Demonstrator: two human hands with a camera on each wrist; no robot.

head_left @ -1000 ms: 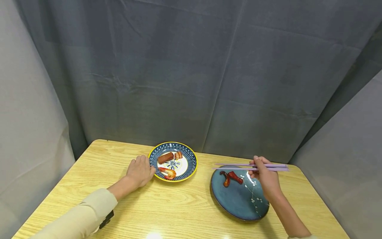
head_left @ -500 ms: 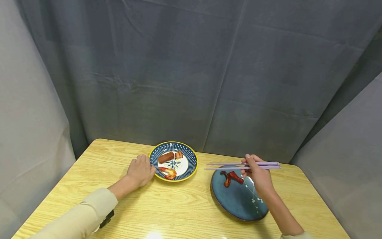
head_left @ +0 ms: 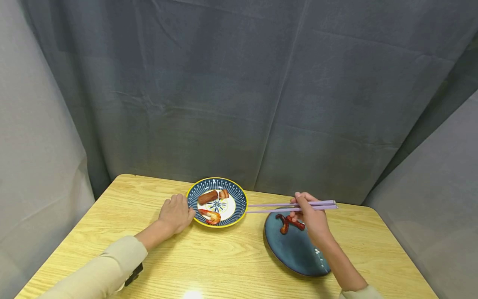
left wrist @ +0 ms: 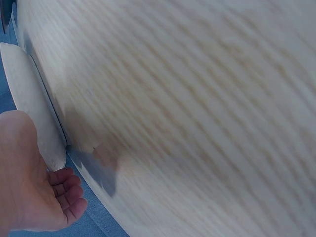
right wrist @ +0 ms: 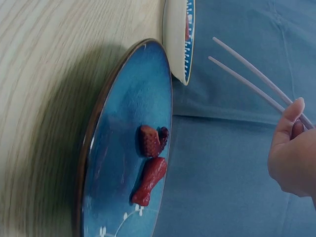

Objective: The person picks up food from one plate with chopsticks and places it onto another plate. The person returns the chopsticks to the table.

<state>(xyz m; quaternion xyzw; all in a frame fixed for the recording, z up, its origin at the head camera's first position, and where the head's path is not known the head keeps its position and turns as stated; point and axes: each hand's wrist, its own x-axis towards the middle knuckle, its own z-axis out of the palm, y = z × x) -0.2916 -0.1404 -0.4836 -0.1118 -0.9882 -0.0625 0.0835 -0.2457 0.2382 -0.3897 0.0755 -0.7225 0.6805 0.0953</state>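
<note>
Right hand (head_left: 311, 220) grips thin lilac chopsticks (head_left: 276, 207); left hand (head_left: 175, 214), fingers relaxed, touches patterned plate (head_left: 240, 198) rim.

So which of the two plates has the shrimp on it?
The smaller patterned plate with the yellow rim, beside the left hand. It holds a curled orange shrimp. The plain dark blue plate under the right hand has only dark red pieces.

Lilac chopsticks (head_left: 291, 206); a yellow-rimmed, blue-and-white patterned plate (head_left: 239, 195); a teal dish (head_left: 295, 249) with white blossom sprigs; pale wood-grain table (head_left: 224, 261); grey curtains (head_left: 239, 91).
</note>
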